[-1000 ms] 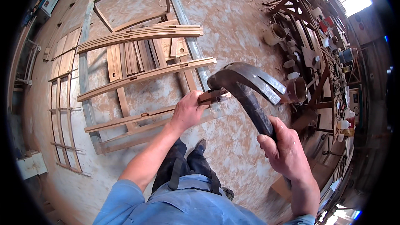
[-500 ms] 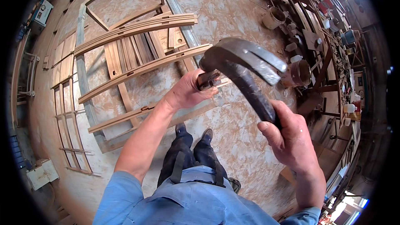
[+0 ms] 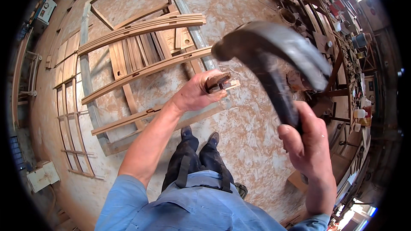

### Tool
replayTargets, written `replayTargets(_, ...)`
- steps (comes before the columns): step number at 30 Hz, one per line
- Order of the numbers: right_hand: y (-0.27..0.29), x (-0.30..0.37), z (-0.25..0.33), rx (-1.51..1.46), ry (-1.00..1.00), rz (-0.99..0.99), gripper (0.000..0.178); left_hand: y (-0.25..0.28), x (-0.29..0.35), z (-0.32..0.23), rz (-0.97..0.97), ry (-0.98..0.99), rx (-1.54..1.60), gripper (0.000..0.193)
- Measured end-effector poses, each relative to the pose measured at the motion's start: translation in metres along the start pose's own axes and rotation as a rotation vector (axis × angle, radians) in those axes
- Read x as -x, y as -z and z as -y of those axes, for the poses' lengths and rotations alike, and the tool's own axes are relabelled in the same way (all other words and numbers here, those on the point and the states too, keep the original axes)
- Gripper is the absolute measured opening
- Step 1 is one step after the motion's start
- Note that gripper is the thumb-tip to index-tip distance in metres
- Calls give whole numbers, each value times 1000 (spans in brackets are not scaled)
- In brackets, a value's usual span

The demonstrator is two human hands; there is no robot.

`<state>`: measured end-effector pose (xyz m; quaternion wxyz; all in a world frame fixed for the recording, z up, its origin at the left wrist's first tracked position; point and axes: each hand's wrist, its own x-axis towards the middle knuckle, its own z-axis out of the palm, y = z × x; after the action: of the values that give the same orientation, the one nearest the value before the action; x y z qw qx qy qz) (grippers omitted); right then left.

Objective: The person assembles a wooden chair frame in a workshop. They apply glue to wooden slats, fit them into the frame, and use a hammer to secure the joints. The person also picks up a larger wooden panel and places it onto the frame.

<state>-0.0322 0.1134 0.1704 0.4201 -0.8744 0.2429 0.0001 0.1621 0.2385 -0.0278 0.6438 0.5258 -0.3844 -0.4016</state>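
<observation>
My right hand (image 3: 309,143) is wrapped round the dark handle of a claw hammer (image 3: 276,83), raised at the right of the left hand. The hammer's head is smeared by motion, its face toward the left and its claw toward the right. In my left hand (image 3: 198,90) a short dark brown wooden block (image 3: 218,81) is gripped upright, its worn end showing; the rest is hidden by the fingers. The hammer is apart from the block. Just beyond the left fist, the pale end of a wooden rail (image 3: 233,84) sticks out.
Slotted wooden rails (image 3: 147,69) lie across a grey stand (image 3: 85,75), with boards (image 3: 135,53) beneath. Wooden lattice frames (image 3: 70,122) rest at the left. Along the right runs a cluttered bench (image 3: 338,66), with a bucket (image 3: 287,16) near it.
The hammer and my right hand have moved right, away from the block, and the hammer looks larger. My left hand has shifted slightly, showing more of the block's end.
</observation>
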Motion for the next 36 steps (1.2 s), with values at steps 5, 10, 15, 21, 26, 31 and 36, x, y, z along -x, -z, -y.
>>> replayTargets(5, -5, -3, 2, 188, -72, 77, 27, 6, 2, 22, 8, -51, -253, 12)
replayTargets(10, 1, -3, 3, 130, -19, 25, 29, 4, 2, 15, 0, -9, -48, 15)
replayTargets(15, 0, 0, 3, 82, -173, 58, 30, -1, -1, 5, 17, -27, -57, 18)
replayTargets(21, 0, -3, 2, 149, -17, 26, 26, 1, 1, 12, -3, -81, -60, 21)
replayTargets(26, -1, 2, -4, 90, -131, 33, 27, 2, 1, 15, 26, -56, -183, 20)
replayTargets(31, 1, -6, -2, 230, -44, 65, 29, 5, 5, 16, 1, 62, -97, 20)
replayTargets(36, 1, 0, -3, 101, -120, 45, 28, -3, 0, 7, -5, -31, -76, 17)
